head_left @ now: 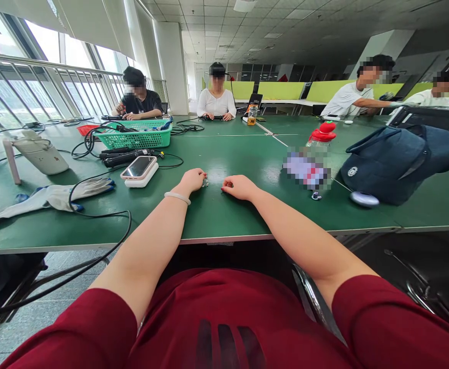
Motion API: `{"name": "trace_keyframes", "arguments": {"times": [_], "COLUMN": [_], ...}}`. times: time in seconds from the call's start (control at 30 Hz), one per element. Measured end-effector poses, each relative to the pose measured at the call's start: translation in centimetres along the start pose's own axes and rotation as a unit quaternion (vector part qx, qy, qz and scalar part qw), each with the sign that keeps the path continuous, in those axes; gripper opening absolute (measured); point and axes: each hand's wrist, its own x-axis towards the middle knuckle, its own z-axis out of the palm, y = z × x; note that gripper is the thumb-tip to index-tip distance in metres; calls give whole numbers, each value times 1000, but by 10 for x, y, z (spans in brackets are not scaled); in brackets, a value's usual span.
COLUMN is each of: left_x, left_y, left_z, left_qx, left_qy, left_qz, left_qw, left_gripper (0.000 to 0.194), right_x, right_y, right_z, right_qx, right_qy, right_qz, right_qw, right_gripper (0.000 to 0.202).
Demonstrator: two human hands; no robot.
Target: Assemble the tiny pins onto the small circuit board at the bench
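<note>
both hands are rested on the green table. the left hand is curled loosely, its fingertips just beside a small metal piece lying between the hands; whether it is pinched cannot be told. the right hand is curled, grasping nothing visible. the work appears barely begun. a phone, a cable, gloves and a dark bag are set well apart; nothing obstructs the hands.

Big open office: slanted glass windows with railing along the left, daylight coming in, white column behind, tiled ceiling with panel lights. Long green tables pushed together, lime-green partitions at the far edge, grey tiled floor below the near edge.
</note>
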Motion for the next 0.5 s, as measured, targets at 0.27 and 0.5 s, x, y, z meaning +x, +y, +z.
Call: {"name": "trace_keyframes", "arguments": {"times": [0.27, 0.5], "left_x": [-7, -13], "left_y": [11, 17], "left_z": [10, 13], "left_qx": [-99, -310], "left_qy": [-153, -184], "left_qz": [162, 150], "left_qw": [970, 921], "left_gripper": [25, 24], "right_x": [-1, 0], "right_y": [0, 3], "right_z": [1, 2], "right_qx": [-5, -17], "right_qy": [9, 12], "right_qz": [-6, -24], "right_qw": [1000, 1000], "right_gripper": [19, 19]}}
